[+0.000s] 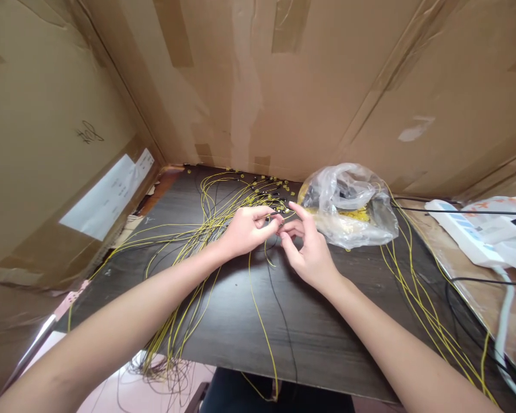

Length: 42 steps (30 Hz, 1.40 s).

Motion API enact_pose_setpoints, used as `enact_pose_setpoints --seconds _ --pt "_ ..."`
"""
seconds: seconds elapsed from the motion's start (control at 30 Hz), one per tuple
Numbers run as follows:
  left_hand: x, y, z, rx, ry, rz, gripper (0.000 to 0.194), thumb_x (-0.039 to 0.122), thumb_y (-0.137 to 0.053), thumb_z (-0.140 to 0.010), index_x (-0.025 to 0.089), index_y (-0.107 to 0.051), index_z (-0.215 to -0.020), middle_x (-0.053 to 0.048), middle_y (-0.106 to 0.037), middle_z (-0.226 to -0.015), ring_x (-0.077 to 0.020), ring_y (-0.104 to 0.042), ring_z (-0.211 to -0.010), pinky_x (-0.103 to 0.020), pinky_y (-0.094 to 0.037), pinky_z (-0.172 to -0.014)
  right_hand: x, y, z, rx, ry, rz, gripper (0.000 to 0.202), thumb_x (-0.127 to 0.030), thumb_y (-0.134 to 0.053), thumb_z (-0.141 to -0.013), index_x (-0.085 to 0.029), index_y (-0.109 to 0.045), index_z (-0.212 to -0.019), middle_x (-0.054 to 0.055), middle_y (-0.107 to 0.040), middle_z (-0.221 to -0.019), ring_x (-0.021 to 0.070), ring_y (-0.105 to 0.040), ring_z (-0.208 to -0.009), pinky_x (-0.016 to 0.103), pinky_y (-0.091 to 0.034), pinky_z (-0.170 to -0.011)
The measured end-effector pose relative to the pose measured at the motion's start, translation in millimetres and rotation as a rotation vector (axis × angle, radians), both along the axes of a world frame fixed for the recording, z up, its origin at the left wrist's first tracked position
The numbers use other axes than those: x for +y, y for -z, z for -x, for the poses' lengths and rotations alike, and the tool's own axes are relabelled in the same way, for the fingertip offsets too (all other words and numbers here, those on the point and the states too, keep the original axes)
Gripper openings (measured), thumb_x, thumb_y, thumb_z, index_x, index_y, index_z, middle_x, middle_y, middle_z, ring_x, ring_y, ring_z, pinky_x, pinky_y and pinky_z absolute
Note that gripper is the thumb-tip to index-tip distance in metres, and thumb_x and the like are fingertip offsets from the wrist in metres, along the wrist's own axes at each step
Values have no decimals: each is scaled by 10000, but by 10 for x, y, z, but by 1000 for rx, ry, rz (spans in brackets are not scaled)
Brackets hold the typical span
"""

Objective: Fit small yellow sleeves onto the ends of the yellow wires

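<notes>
Wire end (276, 213) between left fingers (268, 229)

Thin yellow wire (262, 321), loosely curved, thin black wire (279, 304) beside it, both running across a dark tabletop (327, 344)

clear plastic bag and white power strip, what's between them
Thin yellow wires and black cables run through that stretch, in the head view.

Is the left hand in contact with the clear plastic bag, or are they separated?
Apart. The head view shows a gap between the left hand and the clear plastic bag, with the right hand partly between them.
</notes>
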<state>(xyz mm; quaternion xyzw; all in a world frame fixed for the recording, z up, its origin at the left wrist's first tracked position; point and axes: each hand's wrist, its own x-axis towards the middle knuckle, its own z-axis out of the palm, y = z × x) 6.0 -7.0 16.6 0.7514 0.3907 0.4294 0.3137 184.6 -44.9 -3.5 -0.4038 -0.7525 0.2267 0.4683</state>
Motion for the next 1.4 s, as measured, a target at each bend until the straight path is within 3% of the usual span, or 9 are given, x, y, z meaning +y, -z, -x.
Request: enact_pose_setpoints --seconds 0.13,0.27,0.43,0.6,0.8,0.97,1.07,1.23,1.4 --pt "56 -19 17 -183 13 124 263 405 -649 -909 156 -724 -866 -16 -637 -707 -115 -506 -582 -243 -380 -541 -24 -40 14 15 15 16 496 -206 -595 -917 -214 -437 -1387 10 -700 -844 168 -650 -674 349 -557 -658" --pt "183 -6 80 -306 -58 125 261 409 -679 -883 152 -723 -883 -56 -714 -846 -145 -608 -725 -257 -474 -641 -46 -89 17 -4 15 18 301 -188 -587 -893 -213 -524 -1186 4 -694 -819 138 -595 -610 314 -513 -613" --pt "308 -10 179 -394 -145 112 226 383 -704 -869 157 -696 -856 0 -630 -705 -92 -478 -550 -226 -373 -523 -53 -106 7 -75 -12 22 182 -142 -567 -823 -204 -591 -992 -19 -632 -724 108 -511 -541 268 -475 -557" --pt "332 -85 237 -453 -216 107 173 320 -712 -887 162 -670 -832 49 -470 -575 -61 -294 -455 -214 -211 -440 -50 -85 9 -152 -25 18 302 -121 -521 -781 -174 -659 -1045 -33 -600 -671 104 -489 -516 256 -450 -544" --pt "392 -151 319 -542 -369 94 123 259 -691 -913 162 -674 -837 54 -436 -555 -55 -257 -430 -212 -175 -417 -5 -88 -52 -208 133 25 246 -147 -500 -767 -174 -688 -924 -41 -510 -577 124 -483 -508 268 -405 -545" --pt "497 -128 420 -594 -443 66 102 241 -688 -908 164 -692 -840 48 -440 -573 -50 -253 -425 -207 -169 -407 62 -95 -142 -216 284 53 239 -162 -508 -775 -175 -681 -939 -33 -516 -587 139 -484 -528 284 -388 -567" --pt "531 -105 464 -586 -460 60 96 238 -670 -914 163 -698 -859 47 -447 -584 -52 -251 -428 -208 -172 -411 103 -94 -184 -124 353 22 252 -160 -506 -782 -178 -671 -971 -27 -524 -635 138 -477 -550 285 -391 -577" --pt "496 -72 451 -504 -431 67 96 240 -696 -874 157 -691 -825 40 -481 -566 -60 -292 -436 -207 -190 -428 135 -124 -196 196 313 73 204 -206 -564 -814 -192 -672 -986 -8 -583 -712 137 -519 -593 265 -419 -542" --pt "444 -38 397 -416 -388 46 112 236 -689 -851 155 -660 -779 37 -478 -553 -71 -317 -461 -209 -194 -450 106 -175 -155 345 403 -53 149 -272 -651 -879 -206 -676 -1010 35 -680 -844 138 -595 -600 268 -458 -494"
